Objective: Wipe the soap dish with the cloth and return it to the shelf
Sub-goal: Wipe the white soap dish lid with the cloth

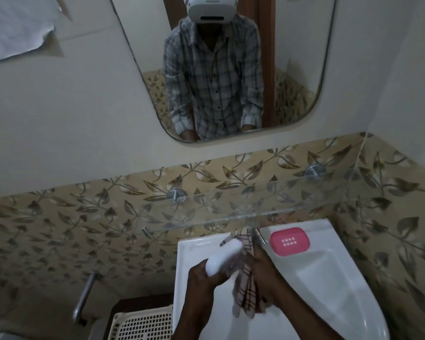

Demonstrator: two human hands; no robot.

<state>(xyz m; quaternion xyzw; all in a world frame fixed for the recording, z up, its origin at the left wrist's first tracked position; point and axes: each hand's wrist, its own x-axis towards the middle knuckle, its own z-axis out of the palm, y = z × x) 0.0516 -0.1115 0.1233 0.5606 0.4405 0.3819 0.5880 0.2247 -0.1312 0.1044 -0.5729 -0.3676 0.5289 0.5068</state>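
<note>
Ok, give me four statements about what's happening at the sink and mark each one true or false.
1. The left hand holds the white dish. True.
2. The cloth lies loose in the sink. False: the right hand grips it, up against the white dish.
3. The pink tray rests on the sink's back ledge, beside the tap. True.
4. The pink tray sits on the shelf. False: it is on the sink, below the shelf.
</note>
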